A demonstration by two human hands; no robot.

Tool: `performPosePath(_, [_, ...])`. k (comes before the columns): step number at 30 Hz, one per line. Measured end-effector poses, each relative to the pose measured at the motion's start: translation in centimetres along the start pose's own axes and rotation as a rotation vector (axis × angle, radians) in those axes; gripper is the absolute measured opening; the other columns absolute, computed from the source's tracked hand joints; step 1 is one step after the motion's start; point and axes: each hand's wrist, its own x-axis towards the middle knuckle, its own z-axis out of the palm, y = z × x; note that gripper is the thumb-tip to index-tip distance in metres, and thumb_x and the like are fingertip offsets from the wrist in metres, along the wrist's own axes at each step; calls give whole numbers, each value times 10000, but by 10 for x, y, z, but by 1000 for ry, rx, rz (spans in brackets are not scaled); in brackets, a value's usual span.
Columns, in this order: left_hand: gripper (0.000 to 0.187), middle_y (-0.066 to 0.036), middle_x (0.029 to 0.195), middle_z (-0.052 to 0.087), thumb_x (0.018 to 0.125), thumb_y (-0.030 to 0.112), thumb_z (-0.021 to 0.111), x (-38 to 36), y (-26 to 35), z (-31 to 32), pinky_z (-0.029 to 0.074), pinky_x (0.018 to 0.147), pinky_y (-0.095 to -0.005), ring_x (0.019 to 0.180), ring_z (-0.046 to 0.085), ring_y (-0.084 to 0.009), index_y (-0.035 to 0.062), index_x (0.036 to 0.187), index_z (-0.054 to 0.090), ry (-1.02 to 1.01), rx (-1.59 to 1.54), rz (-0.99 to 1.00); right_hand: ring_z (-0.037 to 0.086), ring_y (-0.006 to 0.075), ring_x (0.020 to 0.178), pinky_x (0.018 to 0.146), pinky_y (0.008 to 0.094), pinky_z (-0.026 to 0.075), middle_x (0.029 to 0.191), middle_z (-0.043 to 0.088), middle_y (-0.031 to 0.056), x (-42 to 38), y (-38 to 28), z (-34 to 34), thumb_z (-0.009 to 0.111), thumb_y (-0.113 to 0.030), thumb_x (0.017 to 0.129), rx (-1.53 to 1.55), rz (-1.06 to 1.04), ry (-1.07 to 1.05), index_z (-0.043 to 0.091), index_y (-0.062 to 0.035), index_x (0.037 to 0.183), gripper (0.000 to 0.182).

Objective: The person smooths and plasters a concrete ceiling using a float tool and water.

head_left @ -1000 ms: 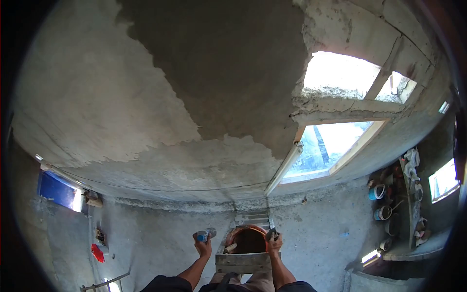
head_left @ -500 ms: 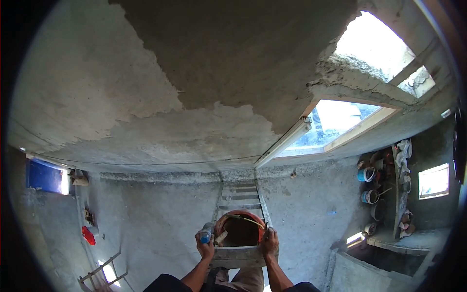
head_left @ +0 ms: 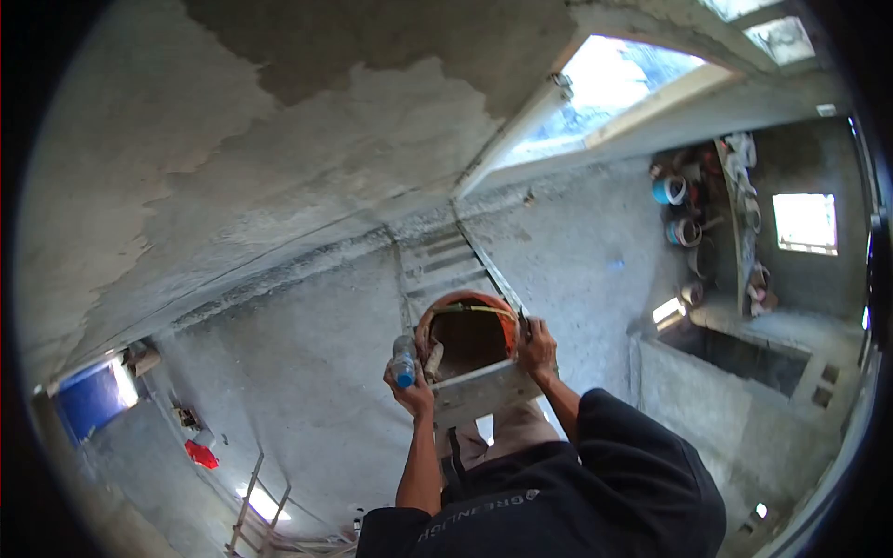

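A worker in a black shirt point(head_left: 595, 465) with pale lettering stands at the top of a ladder point(head_left: 450, 264), an orange bucket point(head_left: 509, 327) directly in front, at the upper end of the rungs. The left hand point(head_left: 412, 391) has its grip closed around a clear plastic bottle point(head_left: 403, 350), smooth-sided and capped in blue, held just beside the bucket's left rim. The bottle tilts, its cap towards the worker. The round bucket, its interior dark, holds a pale, stubby handle point(head_left: 434, 359) leaning against the left side, and a thin yellowish bail point(head_left: 465, 308) crosses its mouth. A rough, greyish wooden board point(head_left: 479, 392) spans the near side.

The left forearm rises nearly straight to the bottle. The right arm angles inward across the board's end, the right hand point(head_left: 538, 348) with fingers bent at the bucket's right side (what its grip closes on, if anything, cannot be told). Beyond, the plastered wall point(head_left: 316, 139) shows a dark patch with a ragged edge above paler, coarse cement, beside a wood-framed window point(head_left: 605, 84). Below spreads a grey, scuffed concrete floor point(head_left: 307, 372).
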Motion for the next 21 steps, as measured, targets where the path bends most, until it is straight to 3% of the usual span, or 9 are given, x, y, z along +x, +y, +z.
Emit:
performPosePath(5, [442, -200, 1070, 541, 836, 151, 692, -2, 11, -7, 448, 821, -429, 981, 555, -384, -28, 1159, 450, 60, -72, 47, 588, 386, 701, 575, 453, 463, 867, 579, 146, 1, 11, 7, 589, -132, 861, 2, -12, 40, 548, -87, 969, 124])
performPosePath(15, [529, -205, 1137, 545, 785, 117, 728, -6, 5, -7, 458, 878, -427, 1052, 564, -384, -25, 1206, 440, 76, -19, -14, 625, 350, 715, 602, 420, 486, 876, 606, 154, 2, -5, -8, 619, -135, 869, 75, 62, -48, 567, -68, 975, 136])
performPosePath(17, [548, -204, 1128, 553, 762, 91, 742, -8, 8, -10, 460, 882, -424, 1045, 569, -388, -25, 1208, 445, 80, -21, -1, 600, 393, 738, 602, 459, 465, 854, 584, 170, 0, 8, -1, 578, -111, 871, 61, 14, -58, 551, -72, 989, 127])
performPosePath(21, [478, -188, 1116, 543, 775, 57, 717, -8, 16, -10, 459, 866, -411, 1027, 566, -358, -36, 1176, 474, 144, -102, -21, 594, 392, 721, 601, 449, 463, 831, 580, 175, 0, 5, -3, 582, -32, 831, 47, -27, -40, 563, -58, 974, 146])
